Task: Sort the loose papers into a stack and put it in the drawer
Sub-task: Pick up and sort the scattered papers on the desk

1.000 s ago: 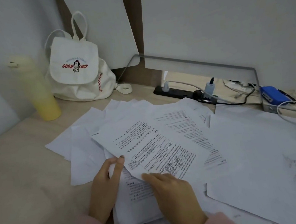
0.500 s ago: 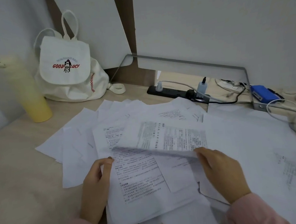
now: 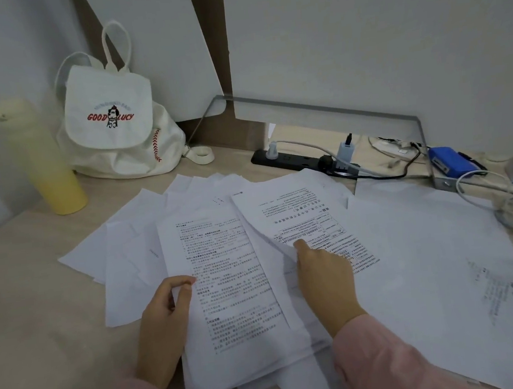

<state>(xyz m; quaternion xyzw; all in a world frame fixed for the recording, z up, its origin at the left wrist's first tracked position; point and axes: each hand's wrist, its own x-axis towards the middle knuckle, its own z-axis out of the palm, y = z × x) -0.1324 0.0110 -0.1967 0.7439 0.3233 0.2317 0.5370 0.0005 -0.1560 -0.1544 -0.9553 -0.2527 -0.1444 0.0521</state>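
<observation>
Pinching stack (image 3: 237, 306) edge: left fingers (image 3: 183, 290) | right fingers (image 3: 301, 246) grasp printed sheet (image 3: 297, 209) | bag (image 3: 107, 92) reads GOOD LUCY

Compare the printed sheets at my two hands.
The left sheet tops the near pile; the right sheet lies farther back, more skewed. The left sheet is solid text; the right sheet has a small table. The left hand pinches the left sheet's side edge; the right hand holds the right sheet's near edge. Both are white prints.

The left hand (image 3: 167, 322) rests with its fingers (image 3: 176, 284) curled, pinching the left edge of the stack (image 3: 236, 290). The right hand (image 3: 323, 279) reaches forward, back up, one fingertip on the lifted corner of a sheet (image 3: 301, 215), its other fingers hidden. Pink sleeves (image 3: 391, 366) cover both wrists.
</observation>
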